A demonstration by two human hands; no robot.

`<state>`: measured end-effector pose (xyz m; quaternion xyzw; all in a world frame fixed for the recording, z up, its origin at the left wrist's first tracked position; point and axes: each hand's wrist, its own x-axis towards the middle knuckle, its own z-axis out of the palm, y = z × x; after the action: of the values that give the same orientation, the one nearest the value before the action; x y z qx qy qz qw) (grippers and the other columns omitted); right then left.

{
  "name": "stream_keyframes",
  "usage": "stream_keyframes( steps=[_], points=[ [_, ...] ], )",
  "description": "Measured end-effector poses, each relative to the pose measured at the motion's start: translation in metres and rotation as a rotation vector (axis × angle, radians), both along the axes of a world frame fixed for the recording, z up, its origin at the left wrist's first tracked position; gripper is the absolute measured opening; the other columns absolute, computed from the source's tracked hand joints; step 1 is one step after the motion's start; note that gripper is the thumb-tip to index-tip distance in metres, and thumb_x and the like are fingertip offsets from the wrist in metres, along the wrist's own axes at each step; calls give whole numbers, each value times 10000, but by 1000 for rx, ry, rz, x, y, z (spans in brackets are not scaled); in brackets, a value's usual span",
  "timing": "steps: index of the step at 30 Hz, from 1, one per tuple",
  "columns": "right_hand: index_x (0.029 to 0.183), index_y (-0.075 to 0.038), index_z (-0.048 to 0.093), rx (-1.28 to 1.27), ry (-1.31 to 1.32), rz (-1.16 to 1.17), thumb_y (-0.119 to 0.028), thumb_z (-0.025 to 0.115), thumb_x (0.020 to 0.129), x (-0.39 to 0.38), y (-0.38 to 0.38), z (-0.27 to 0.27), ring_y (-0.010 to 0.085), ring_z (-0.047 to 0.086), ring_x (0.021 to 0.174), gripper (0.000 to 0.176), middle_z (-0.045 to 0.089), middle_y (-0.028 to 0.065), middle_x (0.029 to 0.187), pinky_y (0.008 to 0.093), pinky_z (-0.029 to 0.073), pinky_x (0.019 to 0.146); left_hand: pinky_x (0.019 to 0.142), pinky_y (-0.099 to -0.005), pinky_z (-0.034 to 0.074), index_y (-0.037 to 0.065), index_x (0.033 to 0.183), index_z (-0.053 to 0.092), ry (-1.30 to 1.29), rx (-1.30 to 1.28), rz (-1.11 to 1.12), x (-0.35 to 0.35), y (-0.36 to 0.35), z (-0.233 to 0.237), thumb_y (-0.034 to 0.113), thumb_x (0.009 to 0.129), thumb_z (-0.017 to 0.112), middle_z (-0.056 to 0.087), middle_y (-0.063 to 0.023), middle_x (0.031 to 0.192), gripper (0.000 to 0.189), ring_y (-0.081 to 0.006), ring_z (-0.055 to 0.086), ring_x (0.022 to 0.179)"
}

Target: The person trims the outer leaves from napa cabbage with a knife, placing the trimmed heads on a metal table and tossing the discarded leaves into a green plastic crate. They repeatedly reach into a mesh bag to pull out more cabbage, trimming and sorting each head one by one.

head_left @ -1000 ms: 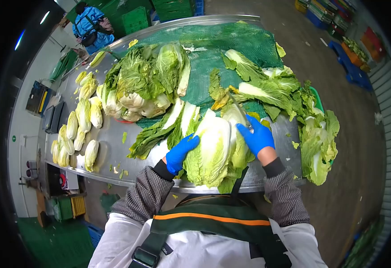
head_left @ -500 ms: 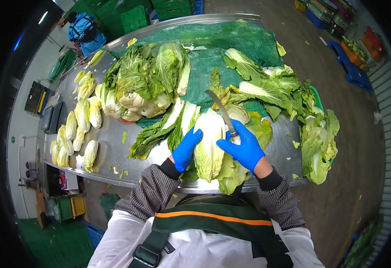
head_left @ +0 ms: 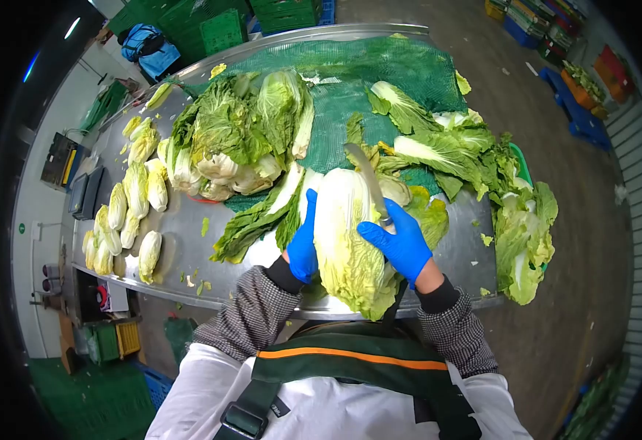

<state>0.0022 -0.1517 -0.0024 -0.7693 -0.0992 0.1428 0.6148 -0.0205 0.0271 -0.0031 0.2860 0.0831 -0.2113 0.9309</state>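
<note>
A pale Chinese cabbage point(head_left: 347, 238) stands between my hands at the table's near edge, its white base away from me and its frilly leaf ends toward me. Along its left side lies my left hand point(head_left: 304, 246), blue-gloved, one digit stretched upward and the other fingers partly hidden. My right hand point(head_left: 403, 242) grips a knife point(head_left: 369, 180) with a curved blade pointing up and away, while its thumb rests on the cabbage's right side. Loose green leaves point(head_left: 262, 216) lie left of the cabbage, and yellowed leaves point(head_left: 427, 216) lie beyond my right hand.
Untrimmed cabbages point(head_left: 236, 128) are heaped on green netting point(head_left: 336, 117). Small trimmed cabbages point(head_left: 136, 187) lie at the left of the metal table point(head_left: 181, 242). Outer leaves point(head_left: 519, 235) spill over a green bin at right. A person in blue point(head_left: 151, 50) is at the back left.
The cabbage between my hands has turned and shows a wider, leafier side. My left thumb has come off its front toward the left edge. The person at the back has bent over.
</note>
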Motion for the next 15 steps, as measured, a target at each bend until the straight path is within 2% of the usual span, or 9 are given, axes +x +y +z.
stream_keyframes(
  steps=[2, 3, 4, 6, 9, 11, 15],
  points=[
    [1344, -40, 435, 30, -13, -38, -412, 742, 755, -2, -6, -5, 204, 618, 915, 761, 637, 158, 1020, 318, 481, 822, 1038, -338, 365, 61, 1431, 290, -83, 163, 13, 1, 12, -1, 524, 960, 362, 422, -114, 1391, 665, -205, 448, 1238],
    [1346, -43, 431, -78, -40, -31, -425, 730, 758, -2, -5, -3, 236, 622, 935, 762, 637, 175, 1029, 329, 484, 827, 1033, -333, 367, 55, 1428, 294, -122, 248, 12, 1, 16, -2, 489, 967, 392, 428, -116, 1383, 641, -200, 449, 1234],
    [1348, -46, 428, -186, -63, -24, -439, 718, 760, -5, -4, 2, 268, 626, 956, 764, 636, 192, 1038, 340, 487, 831, 1030, -322, 359, 31, 1422, 292, -259, 481, 7, -1, 13, -2, 353, 945, 514, 436, -112, 1364, 617, -194, 435, 1237],
    [1360, -56, 406, -371, -107, -15, -490, 688, 753, -8, -1, 4, 349, 631, 947, 798, 634, 232, 1038, 378, 505, 802, 1035, -325, 348, 13, 1421, 282, -257, 679, 95, -4, 8, -5, 294, 915, 568, 431, -116, 1362, 646, -200, 428, 1238],
    [1359, -57, 403, -446, -276, -50, -479, 683, 752, -8, 0, 5, 340, 649, 876, 791, 649, 214, 990, 394, 517, 750, 1065, -339, 307, 14, 1433, 257, -340, 910, 168, -6, -1, -3, 237, 858, 649, 397, -134, 1396, 731, -232, 399, 1273],
    [1340, -89, 427, -482, -314, -95, -404, 656, 765, -8, 1, 3, 327, 653, 793, 695, 664, 165, 937, 405, 521, 694, 1075, -345, 294, 29, 1442, 249, -474, 979, 211, -4, -4, -10, 226, 840, 669, 384, -144, 1410, 760, -242, 385, 1290],
    [1261, -123, 515, -603, -390, -180, -308, 623, 775, -8, -3, 3, 319, 647, 736, 530, 668, 137, 862, 409, 519, 660, 1075, -343, 295, 43, 1428, 303, -526, 1080, 200, -5, -4, -5, 221, 835, 671, 422, -134, 1390, 720, -237, 401, 1284]
  ],
)
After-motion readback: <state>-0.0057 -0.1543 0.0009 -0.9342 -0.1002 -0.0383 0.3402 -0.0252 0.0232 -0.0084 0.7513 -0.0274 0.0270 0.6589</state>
